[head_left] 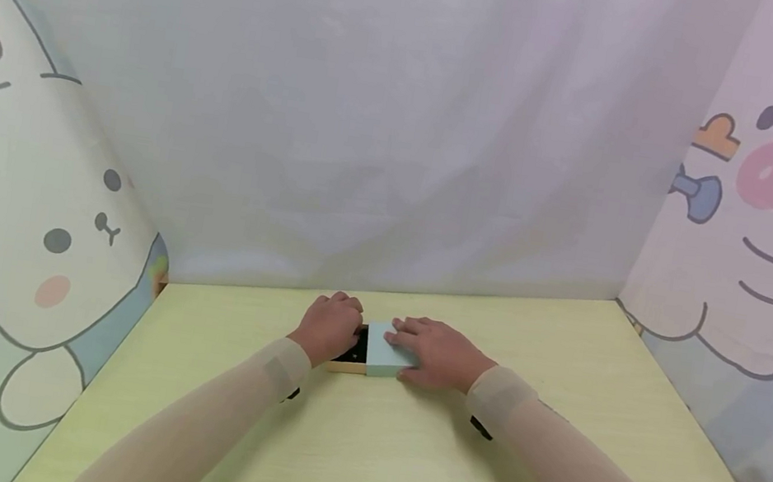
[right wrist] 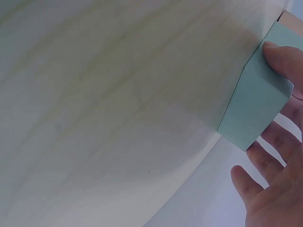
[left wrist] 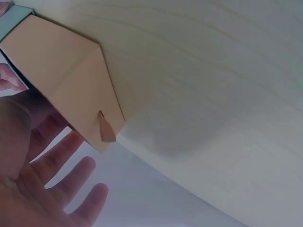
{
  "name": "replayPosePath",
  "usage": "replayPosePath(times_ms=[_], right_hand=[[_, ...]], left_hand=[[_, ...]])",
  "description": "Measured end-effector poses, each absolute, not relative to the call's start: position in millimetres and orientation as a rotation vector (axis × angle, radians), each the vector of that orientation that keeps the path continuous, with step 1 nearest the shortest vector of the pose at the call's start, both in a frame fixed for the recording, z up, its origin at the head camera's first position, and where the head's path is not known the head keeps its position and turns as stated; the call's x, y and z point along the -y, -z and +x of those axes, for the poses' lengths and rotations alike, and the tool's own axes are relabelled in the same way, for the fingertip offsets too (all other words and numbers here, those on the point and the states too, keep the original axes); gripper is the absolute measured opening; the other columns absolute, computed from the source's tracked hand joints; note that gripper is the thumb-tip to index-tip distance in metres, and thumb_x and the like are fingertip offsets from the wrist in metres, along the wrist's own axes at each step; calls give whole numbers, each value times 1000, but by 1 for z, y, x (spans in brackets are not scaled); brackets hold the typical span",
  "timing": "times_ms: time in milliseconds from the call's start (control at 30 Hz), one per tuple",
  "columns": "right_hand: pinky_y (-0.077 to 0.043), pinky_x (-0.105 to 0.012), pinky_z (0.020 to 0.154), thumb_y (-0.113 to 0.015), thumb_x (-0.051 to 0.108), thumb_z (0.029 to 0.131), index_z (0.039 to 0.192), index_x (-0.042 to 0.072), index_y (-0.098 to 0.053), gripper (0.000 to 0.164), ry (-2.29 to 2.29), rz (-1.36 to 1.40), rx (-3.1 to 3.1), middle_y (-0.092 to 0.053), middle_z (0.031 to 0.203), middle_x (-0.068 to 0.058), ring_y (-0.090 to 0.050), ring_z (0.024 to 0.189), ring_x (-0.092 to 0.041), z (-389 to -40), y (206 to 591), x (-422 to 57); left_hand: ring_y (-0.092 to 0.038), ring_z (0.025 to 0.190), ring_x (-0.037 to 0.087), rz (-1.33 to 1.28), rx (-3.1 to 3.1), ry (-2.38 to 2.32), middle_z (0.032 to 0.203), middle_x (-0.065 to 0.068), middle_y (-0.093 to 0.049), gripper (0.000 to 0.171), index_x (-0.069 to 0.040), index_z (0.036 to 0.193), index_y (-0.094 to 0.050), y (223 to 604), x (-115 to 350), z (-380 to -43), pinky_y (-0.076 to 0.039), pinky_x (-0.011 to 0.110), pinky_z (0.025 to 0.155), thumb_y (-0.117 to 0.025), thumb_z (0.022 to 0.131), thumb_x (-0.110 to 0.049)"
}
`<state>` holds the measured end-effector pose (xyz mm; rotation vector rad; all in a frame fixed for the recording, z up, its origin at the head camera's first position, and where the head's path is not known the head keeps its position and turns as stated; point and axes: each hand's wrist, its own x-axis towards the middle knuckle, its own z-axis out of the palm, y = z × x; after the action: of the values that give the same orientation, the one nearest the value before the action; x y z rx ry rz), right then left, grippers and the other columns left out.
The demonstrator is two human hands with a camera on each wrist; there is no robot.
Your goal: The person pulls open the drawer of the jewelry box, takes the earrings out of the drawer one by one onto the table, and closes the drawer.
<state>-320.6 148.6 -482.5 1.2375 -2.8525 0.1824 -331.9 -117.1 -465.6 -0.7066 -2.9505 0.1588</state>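
Note:
A drawer-style box lies on the table, its mint-green sleeve [head_left: 380, 354] to the right and its peach inner drawer [left wrist: 57, 56] sticking out on the left. The drawer's inside [head_left: 359, 349] looks black, with small shiny specks. My right hand [head_left: 443, 355] holds the sleeve, thumb [right wrist: 284, 59] on the near side and fingers over the top. Over the drawer is my left hand [head_left: 332, 329], its index finger bent down at the black inside and the other fingers spread past the far edge. Its thumb is hidden; I cannot tell whether it pinches anything.
The pale wooden table [head_left: 355, 453] stretches out on all sides of the box. A plain light curtain [head_left: 376, 106] hangs along its back edge. Cloths with a cartoon rabbit [head_left: 22, 220] and a cartoon pig [head_left: 768, 248] stand at the left and right.

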Motion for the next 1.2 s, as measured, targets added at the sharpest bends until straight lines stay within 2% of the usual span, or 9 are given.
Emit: replayPosePath(times_ms=[767, 1200], right_hand=[[-57, -55, 133, -86, 40, 108, 171, 19, -65, 70, -173, 1259, 2824, -62, 179, -12, -64, 162, -39, -318, 480, -147], [-55, -57, 135, -87, 39, 107, 171, 20, -65, 70, -183, 1225, 2856, -61, 180, -11, -62, 163, -40, -317, 480, -150]], left_hand=[[-71, 143, 24, -738, 2905, -268, 149, -3, -81, 18, -13, 115, -93, 464, 120, -326, -61, 49, 125, -81, 114, -27], [-71, 144, 25, -750, 2853, -254, 151, -2, -81, 20, -14, 106, -92, 448, 121, -317, -63, 50, 121, -78, 115, -24]])
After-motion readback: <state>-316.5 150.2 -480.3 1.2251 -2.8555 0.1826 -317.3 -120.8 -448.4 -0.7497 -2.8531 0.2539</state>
